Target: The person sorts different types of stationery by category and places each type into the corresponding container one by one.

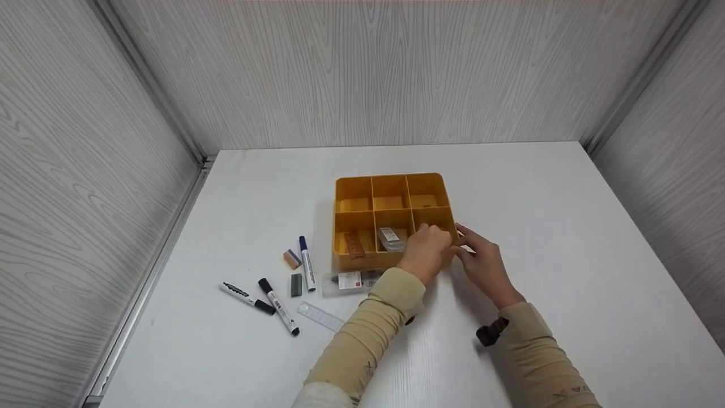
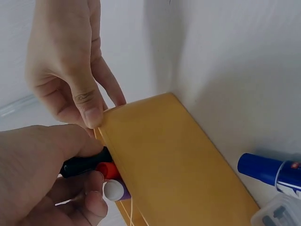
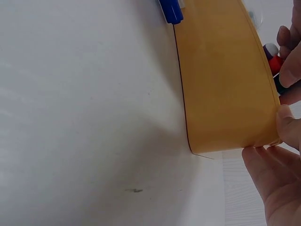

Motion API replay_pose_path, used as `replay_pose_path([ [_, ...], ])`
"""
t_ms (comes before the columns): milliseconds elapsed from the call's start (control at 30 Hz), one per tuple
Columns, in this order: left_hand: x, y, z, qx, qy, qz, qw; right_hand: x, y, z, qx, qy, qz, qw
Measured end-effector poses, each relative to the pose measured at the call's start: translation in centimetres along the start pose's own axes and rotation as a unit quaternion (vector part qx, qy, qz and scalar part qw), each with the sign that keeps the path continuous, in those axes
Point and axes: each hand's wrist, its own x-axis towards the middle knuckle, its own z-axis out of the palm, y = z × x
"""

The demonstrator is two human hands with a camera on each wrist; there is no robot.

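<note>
A yellow six-compartment box [image 1: 354, 264] stands on the table. My left hand [image 1: 426, 252] reaches into its near right compartment. In the left wrist view its thumb and fingers pinch a dark, marker-like cylinder [image 2: 84, 162], partly covered by the fingers. Beside that are a red-ended cylinder [image 2: 108, 170] and a purple one with a white end [image 2: 114, 190], close to the fingers. At the box's near right corner, my right hand [image 1: 484, 266] grips the wall between thumb and fingers. The middle front compartment holds a clear small case [image 1: 391, 239]; the left front one holds a reddish translucent ruler [image 1: 354, 245].
Left of the box lie a blue-capped marker [image 1: 307, 263], an orange-and-blue eraser [image 1: 292, 259], a dark grey block [image 1: 296, 285] and two black-capped markers [image 1: 278, 306]. A clear case with a label [image 1: 349, 280] and a clear ruler [image 1: 320, 315] lie in front.
</note>
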Motion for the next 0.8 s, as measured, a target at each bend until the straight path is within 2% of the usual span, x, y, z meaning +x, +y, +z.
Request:
replay_pose_path([
  [100, -0.3, 0.0, -0.2, 0.027, -0.002, 0.021, 0.9994, 0.1, 0.0, 0.0, -0.007, 0.005, -0.01, 1.0],
  [200, -0.5, -0.1, -0.6, 0.044, -0.018, 0.048, 0.9977, 0.1, 0.0, 0.0, -0.011, 0.01, -0.016, 1.0],
  [367, -0.7, -0.3, -1.1, 0.047, -0.038, 0.071, 0.9957, 0.1, 0.1, 0.0, -0.008, 0.011, -0.017, 1.0],
  [633, -0.7, 0.0, -0.7, 0.095, 0.021, 0.069, 0.9929, -0.1, 0.3, 0.0, -0.028, 0.013, -0.018, 0.999],
  [800, -0.4, 0.1, -0.3, 0.086, 0.047, 0.049, 0.994, -0.1, 0.1, 0.1, -0.029, 0.012, -0.026, 0.999],
])
